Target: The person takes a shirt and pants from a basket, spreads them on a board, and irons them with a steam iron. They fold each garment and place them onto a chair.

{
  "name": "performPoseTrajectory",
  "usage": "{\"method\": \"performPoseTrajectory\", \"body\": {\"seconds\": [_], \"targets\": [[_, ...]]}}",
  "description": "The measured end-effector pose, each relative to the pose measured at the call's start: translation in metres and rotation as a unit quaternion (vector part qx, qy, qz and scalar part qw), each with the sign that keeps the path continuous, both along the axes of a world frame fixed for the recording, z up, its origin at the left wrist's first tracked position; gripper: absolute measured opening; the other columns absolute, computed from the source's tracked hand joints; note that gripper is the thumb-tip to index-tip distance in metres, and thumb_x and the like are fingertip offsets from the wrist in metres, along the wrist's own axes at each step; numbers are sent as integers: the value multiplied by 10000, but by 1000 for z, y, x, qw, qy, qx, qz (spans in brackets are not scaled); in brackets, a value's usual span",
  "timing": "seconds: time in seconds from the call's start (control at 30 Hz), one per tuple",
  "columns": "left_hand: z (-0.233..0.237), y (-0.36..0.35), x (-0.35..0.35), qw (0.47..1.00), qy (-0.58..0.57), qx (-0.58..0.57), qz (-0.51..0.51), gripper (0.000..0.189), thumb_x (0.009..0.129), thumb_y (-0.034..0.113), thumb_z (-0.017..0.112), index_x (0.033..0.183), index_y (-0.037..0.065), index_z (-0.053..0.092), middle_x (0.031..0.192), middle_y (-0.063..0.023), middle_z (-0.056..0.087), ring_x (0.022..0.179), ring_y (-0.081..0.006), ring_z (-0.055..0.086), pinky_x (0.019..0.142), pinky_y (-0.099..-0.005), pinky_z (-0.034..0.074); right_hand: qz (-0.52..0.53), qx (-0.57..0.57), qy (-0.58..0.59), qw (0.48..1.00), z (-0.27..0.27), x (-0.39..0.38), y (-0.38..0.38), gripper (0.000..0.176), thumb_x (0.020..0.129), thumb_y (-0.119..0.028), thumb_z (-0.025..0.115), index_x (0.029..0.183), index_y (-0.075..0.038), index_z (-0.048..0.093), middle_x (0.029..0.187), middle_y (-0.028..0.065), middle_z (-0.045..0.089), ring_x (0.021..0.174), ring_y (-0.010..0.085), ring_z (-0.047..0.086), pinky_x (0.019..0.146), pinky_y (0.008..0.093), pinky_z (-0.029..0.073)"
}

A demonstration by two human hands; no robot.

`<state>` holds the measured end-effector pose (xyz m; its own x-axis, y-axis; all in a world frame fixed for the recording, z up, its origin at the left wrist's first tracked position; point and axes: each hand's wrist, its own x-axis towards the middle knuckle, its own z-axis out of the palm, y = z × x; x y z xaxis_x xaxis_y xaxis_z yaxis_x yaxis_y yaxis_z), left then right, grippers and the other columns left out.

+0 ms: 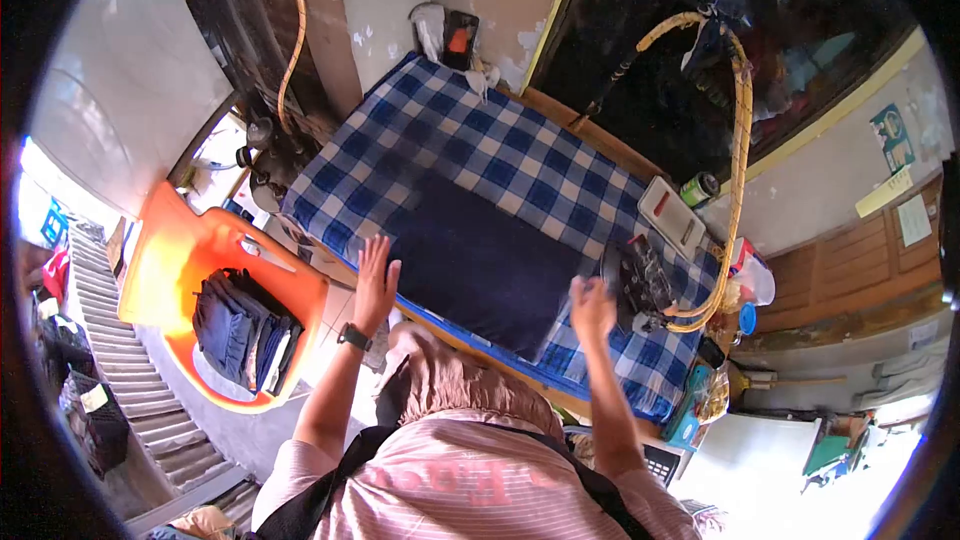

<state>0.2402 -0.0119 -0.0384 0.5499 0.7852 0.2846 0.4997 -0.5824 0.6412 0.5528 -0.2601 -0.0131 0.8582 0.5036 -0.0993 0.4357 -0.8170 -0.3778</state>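
Note:
A dark navy piece of cloth (480,260) lies flat on the blue-and-white checked cover (500,155) of the table in front of me. My left hand (377,285) is at the near left edge of the navy cloth, fingers stretched out and holding nothing. At the cloth's right end is my right hand (593,310), its fingers bent and smeared by motion; whether they grip the cloth I cannot make out. Just right of that hand rests a dark iron (643,280), with a yellowish wrapped hose (742,130) looping up from near it.
An orange plastic chair (165,270) on the left holds a stack of folded dark clothes (245,325). A white tray (672,217) and a green can (699,188) are at the table's back right. A teal basket (690,420) is by the right end.

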Motion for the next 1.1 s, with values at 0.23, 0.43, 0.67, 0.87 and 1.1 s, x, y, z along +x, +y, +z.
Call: {"method": "performPoseTrajectory", "body": {"seconds": [0.23,0.43,0.67,0.87,1.1], "targets": [[17,-12,82,969,-44,-238,-58,556,977,397,449,1417,66,369,1503,-203,271,1438,-373,36,1137,-499,24,51,225,-126,965,7,-44,60,345,893,-344,575,925,-3,531,812,250,610,827,444,598,714,511,465],[92,26,152,620,-387,-661,-169,808,848,703,451,1405,119,398,1430,-180,399,1337,-301,343,1092,-490,255,348,304,-151,874,215,-107,81,250,854,-236,677,865,-63,497,652,148,565,560,332,592,484,396,447],[146,55,196,605,-503,-590,-180,805,838,714,454,1396,135,412,1388,-151,447,1239,-268,443,1034,-464,340,505,214,-260,795,265,-122,34,275,798,-179,634,1067,-125,622,926,5,643,820,166,641,680,283,498],[62,95,180,593,-372,-705,-114,751,834,685,508,1354,146,454,1240,-113,557,1052,-223,562,897,-382,454,544,83,94,829,165,-101,-12,273,853,-278,631,1052,-92,644,961,85,650,885,250,649,750,364,524],[-42,96,167,905,-200,-366,-82,437,894,310,651,1215,36,537,968,-60,600,717,-109,554,630,-256,454,225,-122,-159,954,116,91,-70,772,586,-321,843,1238,-47,533,1115,151,528,1041,327,514,893,421,442]]}}
